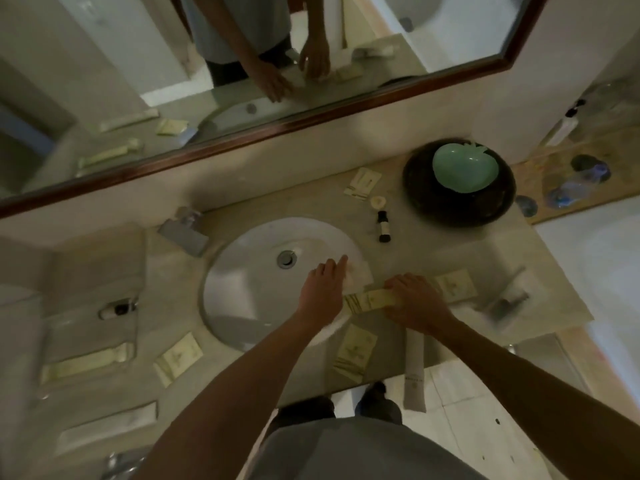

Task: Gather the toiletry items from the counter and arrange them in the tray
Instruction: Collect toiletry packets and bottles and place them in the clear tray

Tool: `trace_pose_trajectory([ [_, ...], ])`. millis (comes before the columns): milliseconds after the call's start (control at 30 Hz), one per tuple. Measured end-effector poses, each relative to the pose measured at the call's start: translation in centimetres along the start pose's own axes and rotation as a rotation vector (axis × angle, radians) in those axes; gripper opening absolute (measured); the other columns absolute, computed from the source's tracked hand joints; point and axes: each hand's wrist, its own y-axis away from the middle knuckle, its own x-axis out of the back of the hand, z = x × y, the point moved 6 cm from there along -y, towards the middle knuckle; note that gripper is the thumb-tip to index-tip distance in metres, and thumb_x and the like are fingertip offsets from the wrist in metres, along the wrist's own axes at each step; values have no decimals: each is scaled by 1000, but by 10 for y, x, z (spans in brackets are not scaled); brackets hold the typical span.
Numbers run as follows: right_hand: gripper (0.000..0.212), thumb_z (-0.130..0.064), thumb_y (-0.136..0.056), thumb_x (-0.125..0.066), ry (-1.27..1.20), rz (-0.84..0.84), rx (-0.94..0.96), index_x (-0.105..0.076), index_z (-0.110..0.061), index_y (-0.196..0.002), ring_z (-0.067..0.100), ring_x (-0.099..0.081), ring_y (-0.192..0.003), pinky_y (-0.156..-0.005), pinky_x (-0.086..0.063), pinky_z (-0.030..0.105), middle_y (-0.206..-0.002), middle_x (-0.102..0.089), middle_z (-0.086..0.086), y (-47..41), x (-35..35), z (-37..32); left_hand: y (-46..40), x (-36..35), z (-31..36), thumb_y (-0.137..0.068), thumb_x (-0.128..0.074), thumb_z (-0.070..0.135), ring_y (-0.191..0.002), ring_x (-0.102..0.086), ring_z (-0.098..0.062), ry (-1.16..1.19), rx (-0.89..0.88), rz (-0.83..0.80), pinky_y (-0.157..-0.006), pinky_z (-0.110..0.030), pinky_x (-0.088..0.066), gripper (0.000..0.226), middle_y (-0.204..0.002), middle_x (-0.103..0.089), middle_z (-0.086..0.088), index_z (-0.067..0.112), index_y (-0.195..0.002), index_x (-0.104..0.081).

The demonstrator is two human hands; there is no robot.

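Note:
My right hand [414, 299] grips one end of a cream packet [369, 301] at the sink's right rim. My left hand [325, 287] rests on a white sachet [360, 273] beside it, fingers spread. More cream packets lie on the counter: one [453, 285] just right of my right hand, one [354, 353] near the front edge, one [177, 358] left of the sink, one [363, 183] at the back. A small dark bottle [382, 226] and a round soap [377, 201] lie behind the sink. A white tube [414, 372] hangs over the front edge. A long sachet [86, 363] lies far left.
A white round sink [249, 292] is set in the beige counter, with a chrome tap [183, 230] at its back left. A dark round bowl [459, 202] holding a green apple-shaped dish [465, 171] stands back right. A framed mirror [277, 64] spans the wall.

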Motion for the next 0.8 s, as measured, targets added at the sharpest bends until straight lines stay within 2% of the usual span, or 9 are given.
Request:
trace_pose_trajectory([
  [67,48,-41,-77,-70,-32,1,32,-60,-16,-116,25,-55,-105,-97,-38,40,-114,-62,4,-15,-13,-33,24,7,-35,-81,-48,14,-106,-48,-30,11,33,26,-91,-39,-43,71,-125,-47,-13,11,-147,-22],
  [167,44,-36,-72,-76,-95,73,97,-61,-16,-108,23,-57,-91,-83,-44,38,-101,-63,1,-38,-34,-88,65,17,-96,-79,-50,20,-102,-51,-29,-27,55,70,-83,-37,-44,66,-120,-50,-11,11,-141,-33],
  [267,42,-37,-70,-75,-94,92,160,-61,-17,-105,20,-56,-86,-75,-42,34,-95,-61,-1,-65,-59,-155,111,25,-170,-77,-48,24,-100,-52,-28,-43,104,79,-79,-38,-45,62,-116,-51,-9,12,-137,-37],
  [433,40,-37,-71,-76,-84,65,225,-62,-18,-104,20,-54,-86,-74,-45,35,-95,-60,-2,-105,-109,-289,201,32,-326,-73,-59,22,-111,-50,-28,38,293,42,-88,-41,-46,66,-123,-51,-8,16,-136,-40],
  [533,41,-40,-72,-74,-80,46,248,-64,-18,-105,19,-52,-87,-76,-42,33,-96,-61,-3,-123,-143,-360,254,37,-416,-70,-64,19,-108,-54,-29,45,397,75,-85,-42,-48,65,-121,-54,-8,17,-132,-45],
  [600,45,-44,-72,-72,-63,27,267,-63,-17,-107,19,-52,-88,-76,-42,33,-97,-60,-2,-134,-160,-398,284,37,-466,-69,-69,20,-109,-54,-33,27,450,40,-84,-43,-47,67,-122,-54,-11,14,-132,-47],
  [733,45,-46,-74,-71,-18,34,224,-62,-20,-109,16,-48,-89,-77,-43,34,-101,-59,-1,-142,-176,-443,321,34,-535,-66,-74,12,-112,-52,-34,-15,465,-33,-88,-45,-45,71,-125,-52,-14,12,-131,-47],
  [800,45,-47,-76,-71,-3,55,211,-62,-21,-111,14,-46,-93,-81,-42,32,-105,-57,-1,-141,-178,-457,321,31,-558,-66,-77,19,-112,-52,-34,-51,420,-50,-90,-45,-44,71,-124,-53,-13,11,-130,-47],
])
